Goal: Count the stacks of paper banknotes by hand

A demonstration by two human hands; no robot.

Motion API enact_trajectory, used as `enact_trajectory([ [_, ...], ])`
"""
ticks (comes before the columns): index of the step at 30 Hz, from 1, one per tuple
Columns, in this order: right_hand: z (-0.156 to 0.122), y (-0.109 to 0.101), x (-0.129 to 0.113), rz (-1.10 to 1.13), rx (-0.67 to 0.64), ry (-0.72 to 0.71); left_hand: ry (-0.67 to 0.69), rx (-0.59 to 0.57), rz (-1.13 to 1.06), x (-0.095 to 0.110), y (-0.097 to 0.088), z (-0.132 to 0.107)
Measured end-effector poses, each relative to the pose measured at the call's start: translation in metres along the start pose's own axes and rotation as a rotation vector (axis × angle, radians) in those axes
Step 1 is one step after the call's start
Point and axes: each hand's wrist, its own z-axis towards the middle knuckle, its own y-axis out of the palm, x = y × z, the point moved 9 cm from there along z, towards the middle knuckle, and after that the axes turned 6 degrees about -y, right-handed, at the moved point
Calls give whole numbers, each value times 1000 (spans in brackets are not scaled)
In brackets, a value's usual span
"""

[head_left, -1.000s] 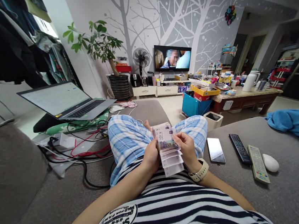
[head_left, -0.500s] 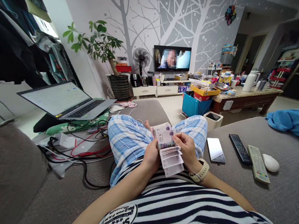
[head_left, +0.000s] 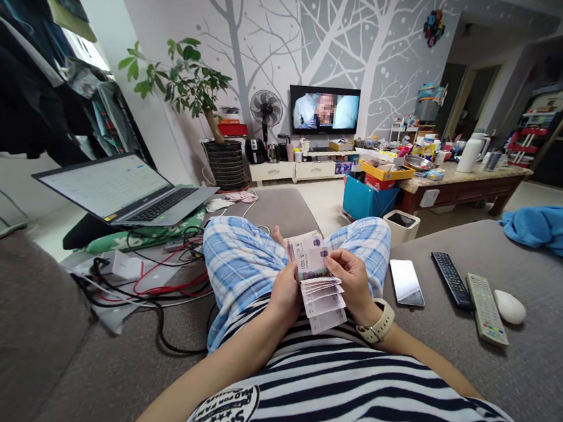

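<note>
A wad of purple-white banknotes (head_left: 310,254) marked with a 5 is held over my crossed legs in checked trousers (head_left: 244,254). My left hand (head_left: 287,291) is closed around the wad's left side. Several notes fold down toward me in a fan of loose ends (head_left: 325,303). At the wad's right edge, the thumb and fingers of my right hand (head_left: 351,279) pinch the upper notes. A pale watch (head_left: 379,322) sits on my right wrist. The fingers beneath the notes are hidden.
On the sofa to my right lie a phone (head_left: 407,283), a black remote (head_left: 451,280), a beige remote (head_left: 486,310) and a white mouse (head_left: 509,307). Leftward, an open laptop (head_left: 113,186) rests beside tangled cables (head_left: 167,286). A cluttered table (head_left: 465,183) stands beyond.
The upper notes between my hands have shifted slightly, and their visible markings sit a little differently. Both hands stay almost in place. The television picture differs.
</note>
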Motion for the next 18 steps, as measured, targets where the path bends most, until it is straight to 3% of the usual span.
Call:
enact_trajectory([
  [18, 1, 1, -10, -17, -1, -7, 42, -27, -7, 5, 5, -2],
])
